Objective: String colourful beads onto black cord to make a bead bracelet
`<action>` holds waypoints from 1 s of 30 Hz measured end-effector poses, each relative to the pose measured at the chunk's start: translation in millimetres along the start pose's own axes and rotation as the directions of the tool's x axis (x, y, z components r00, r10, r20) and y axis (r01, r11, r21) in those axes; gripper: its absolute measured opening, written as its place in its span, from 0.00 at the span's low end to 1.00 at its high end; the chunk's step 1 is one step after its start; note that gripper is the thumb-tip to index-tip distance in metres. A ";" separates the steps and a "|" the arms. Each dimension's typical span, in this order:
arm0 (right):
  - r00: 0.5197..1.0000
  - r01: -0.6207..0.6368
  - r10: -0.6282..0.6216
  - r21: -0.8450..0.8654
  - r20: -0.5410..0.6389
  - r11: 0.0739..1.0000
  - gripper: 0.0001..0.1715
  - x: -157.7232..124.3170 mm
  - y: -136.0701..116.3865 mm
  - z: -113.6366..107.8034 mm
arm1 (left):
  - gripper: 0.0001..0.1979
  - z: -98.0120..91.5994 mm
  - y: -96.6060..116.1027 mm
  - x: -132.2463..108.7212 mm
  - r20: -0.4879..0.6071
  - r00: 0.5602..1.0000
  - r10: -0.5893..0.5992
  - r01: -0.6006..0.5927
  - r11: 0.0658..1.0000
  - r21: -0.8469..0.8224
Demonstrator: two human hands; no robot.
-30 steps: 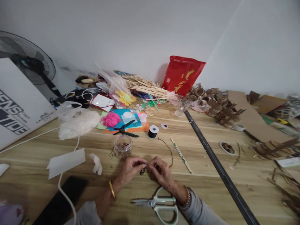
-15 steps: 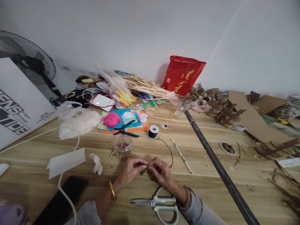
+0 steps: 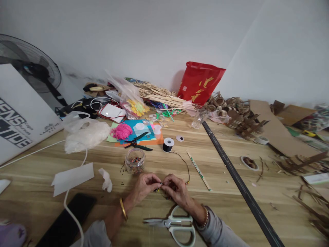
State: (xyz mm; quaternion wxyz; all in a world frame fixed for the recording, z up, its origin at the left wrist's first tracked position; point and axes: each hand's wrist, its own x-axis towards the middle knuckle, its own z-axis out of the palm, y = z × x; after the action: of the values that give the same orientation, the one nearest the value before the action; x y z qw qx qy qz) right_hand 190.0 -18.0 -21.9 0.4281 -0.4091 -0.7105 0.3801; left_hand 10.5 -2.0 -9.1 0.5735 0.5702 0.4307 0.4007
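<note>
My left hand (image 3: pixel 147 184) and my right hand (image 3: pixel 175 187) meet fingertip to fingertip above the wooden table. Thumb and finger of the left are pinched on a tiny bead, mostly covered by the fingertips. The right pinches the end of a thin black cord (image 3: pixel 187 164), which runs back to a black spool (image 3: pixel 168 145) with white ends. A few coloured beads (image 3: pixel 187 183) are strung on this cord beside the right hand. Dark and yellow beads (image 3: pixel 156 189) show under the left fingers. A clear jar (image 3: pixel 135 161) of mixed beads stands just beyond the left hand.
White-handled scissors (image 3: pixel 180 222) lie close in front of me. Black-handled pliers (image 3: pixel 138 141) and pink yarn (image 3: pixel 121 131) rest on coloured paper. A paper-wrapped stick (image 3: pixel 198 170) and a long dark strip (image 3: pixel 236 178) are to the right. A black phone-like slab (image 3: pixel 68 219) lies left.
Both hands stay nearly in place. The fingertips have shifted slightly at the pinch, and the right fingers have rolled a little. Nothing else has visibly moved.
</note>
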 end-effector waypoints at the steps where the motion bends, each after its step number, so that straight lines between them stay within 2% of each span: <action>1: 1.000 -0.003 0.003 0.004 0.004 1.000 0.16 0.0 -0.8 0.0 | 0.05 -0.2 -0.6 0.3 -0.002 1.000 -0.004 0.004 1.000 -0.004; 9: 0.998 0.051 -0.051 0.004 0.043 0.999 0.15 0.2 -4.3 -2.1 | 0.07 -0.6 -0.6 0.1 0.032 0.999 -0.021 0.020 1.000 0.019; 12: 0.993 0.092 -0.091 -0.010 0.068 0.996 0.13 0.5 -3.9 -3.6 | 0.07 -0.3 3.9 -1.0 0.047 0.999 0.017 -0.018 1.000 0.025; 18: 0.979 0.184 -0.183 0.006 0.092 0.983 0.19 1.7 -5.9 -5.7 | 0.07 -0.2 9.6 -2.0 0.046 0.997 0.059 -0.061 0.997 0.040; 20: 0.986 0.142 -0.145 0.051 0.076 0.989 0.20 1.9 -8.5 -5.9 | 0.07 0.0 10.0 -2.2 0.042 0.997 0.071 -0.073 0.996 0.048; 25: 0.998 -0.041 0.038 0.081 0.048 0.996 0.17 1.2 -9.5 -3.0 | 0.07 -0.2 7.8 -2.1 0.039 0.995 0.096 -0.099 0.992 0.080; 30: 0.997 -0.056 0.053 0.072 0.047 0.996 0.16 1.7 -4.2 -1.1 | 0.07 -0.7 1.9 -1.0 0.044 0.991 0.129 -0.134 0.980 0.144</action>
State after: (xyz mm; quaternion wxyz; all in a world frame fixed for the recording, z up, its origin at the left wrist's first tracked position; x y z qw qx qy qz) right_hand 189.4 -17.8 -17.3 0.4161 -0.4038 -0.6942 0.4266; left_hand 9.6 -2.7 -7.2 0.5096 0.6448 0.4106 0.3948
